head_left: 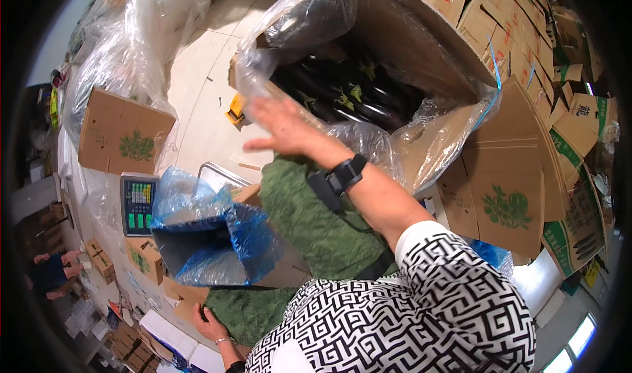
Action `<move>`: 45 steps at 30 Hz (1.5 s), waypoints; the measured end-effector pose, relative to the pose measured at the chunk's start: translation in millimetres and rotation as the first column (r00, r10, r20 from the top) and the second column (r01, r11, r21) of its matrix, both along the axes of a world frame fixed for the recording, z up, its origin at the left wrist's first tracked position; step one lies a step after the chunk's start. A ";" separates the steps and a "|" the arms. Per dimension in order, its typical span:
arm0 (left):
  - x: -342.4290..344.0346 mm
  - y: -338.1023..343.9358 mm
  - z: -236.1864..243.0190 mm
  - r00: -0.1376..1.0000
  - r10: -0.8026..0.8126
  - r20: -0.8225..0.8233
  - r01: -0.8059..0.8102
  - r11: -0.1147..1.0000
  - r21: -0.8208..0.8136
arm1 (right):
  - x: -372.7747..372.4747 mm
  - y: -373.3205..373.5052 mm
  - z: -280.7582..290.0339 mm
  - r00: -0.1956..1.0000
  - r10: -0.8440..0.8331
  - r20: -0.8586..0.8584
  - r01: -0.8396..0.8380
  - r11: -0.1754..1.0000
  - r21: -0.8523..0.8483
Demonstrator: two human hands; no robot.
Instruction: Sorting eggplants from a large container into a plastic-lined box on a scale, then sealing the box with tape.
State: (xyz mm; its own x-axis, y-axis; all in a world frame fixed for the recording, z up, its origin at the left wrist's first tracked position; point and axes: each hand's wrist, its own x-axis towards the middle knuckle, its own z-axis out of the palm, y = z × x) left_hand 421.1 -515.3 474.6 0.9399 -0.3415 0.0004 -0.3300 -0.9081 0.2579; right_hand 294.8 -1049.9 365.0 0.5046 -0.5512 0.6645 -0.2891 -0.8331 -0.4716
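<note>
My right hand (pixel 283 128) reaches forward with its fingers spread, slightly blurred, at the near left side of a tall cardboard box (pixel 421 34). Clear plastic film (pixel 368 142) lines that box and folds over its rim. Inside lie several dark, glossy eggplants (pixel 355 93) with green caps. Whether my fingers touch the film I cannot tell. Low at the left, beside my green-clad leg, my left hand (pixel 212 325) has curled fingers around a small dark spot that I cannot identify. Between the hands stands a box lined with blue plastic (pixel 197 244), its inside dark.
A scale's keypad panel (pixel 139 205) stands left of the blue-lined box, near a cardboard flap (pixel 122 133). A yellow object (pixel 235 109) lies on the pale floor. Flattened cartons (pixel 503 169) lean at the right, and stacked boxes (pixel 507 17) rise behind. Another person (pixel 56 267) is at far left.
</note>
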 end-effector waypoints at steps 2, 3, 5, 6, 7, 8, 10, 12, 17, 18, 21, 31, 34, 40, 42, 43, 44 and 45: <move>0.3 -0.3 6.4 1.000 0.001 -0.005 -0.001 1.000 0.020 | -4.5 -17.0 39.4 0.956 0.208 -0.207 -0.151 0.954 0.258; 1.3 -3.6 5.6 1.000 0.000 -0.006 0.001 0.999 0.032 | -5.5 -29.4 53.5 0.828 0.447 -0.338 -0.238 0.826 0.510; 5.0 -11.4 6.3 1.000 0.004 0.004 -0.004 0.998 0.058 | -14.1 -73.2 69.5 0.962 0.250 -0.105 -0.152 0.818 0.555; 6.1 -15.9 5.3 1.000 0.023 -0.017 -0.022 1.000 0.019 | -13.9 -102.9 60.9 0.989 0.035 0.147 -0.099 0.884 0.456; 3.9 -21.9 3.0 0.998 0.039 -0.047 -0.041 0.999 -0.025 | -17.5 -137.6 50.4 0.974 -0.215 0.074 0.172 0.909 0.379; 1.2 -28.8 6.9 0.998 0.047 -0.050 -0.048 0.999 -0.011 | -20.3 -162.9 44.9 0.891 -0.452 0.045 0.369 0.779 0.507; 0.1 -49.7 12.4 1.000 -0.019 -0.009 0.021 0.989 0.144 | -34.1 -204.0 -1.4 0.800 -0.573 -0.180 0.551 0.580 0.600; 3.5 -45.4 8.1 0.999 -0.001 -0.037 0.005 0.992 0.128 | -45.8 -222.2 -97.2 0.803 -0.389 -0.451 0.595 0.518 0.615; 5.1 -36.5 7.3 0.998 0.049 -0.034 -0.046 0.995 0.086 | -68.0 -139.7 -177.8 0.631 0.211 -0.747 0.554 0.552 0.624; 3.1 -43.4 8.7 0.999 0.016 -0.029 -0.014 0.997 0.079 | -68.7 -123.2 -181.2 0.617 0.154 -0.771 0.571 0.587 0.574; 2.8 -43.8 12.0 0.999 -0.032 -0.001 0.032 0.997 0.074 | -69.2 -115.9 -164.0 0.623 0.155 -0.767 0.540 0.624 0.565; 30.1 -54.3 4.9 0.990 -0.040 -0.134 -0.019 0.911 -0.413 | -125.3 -159.0 -34.5 0.973 -0.049 -0.226 0.224 -0.046 0.973; 27.0 -121.6 32.6 0.901 -0.309 -0.306 0.061 0.786 -0.615 | -162.7 -126.3 56.7 0.998 -0.051 -0.032 0.030 -0.029 0.999; -26.8 -256.2 93.3 0.452 -0.700 -0.552 0.004 0.621 -0.784 | -188.9 -13.6 143.1 0.731 0.075 0.679 -0.658 -0.188 0.729; -44.0 -275.9 107.7 0.198 -0.836 -0.512 -0.198 0.477 -0.856 | -169.4 21.6 161.5 0.657 0.176 0.733 -0.669 -0.311 0.675; -49.0 -283.0 108.3 0.109 -0.892 -0.440 -0.354 0.378 -0.855 | -158.4 37.3 165.1 0.600 0.203 0.774 -0.668 -0.406 0.624; -55.2 -287.9 108.8 0.035 -0.939 -0.341 -0.506 0.278 -0.816 | -151.6 51.0 166.7 0.576 0.262 0.774 -0.653 -0.422 0.629; -57.0 -288.9 104.4 0.035 -0.958 -0.285 -0.586 0.211 -0.782 | -142.4 60.8 164.2 0.536 0.334 0.775 -0.600 -0.495 0.629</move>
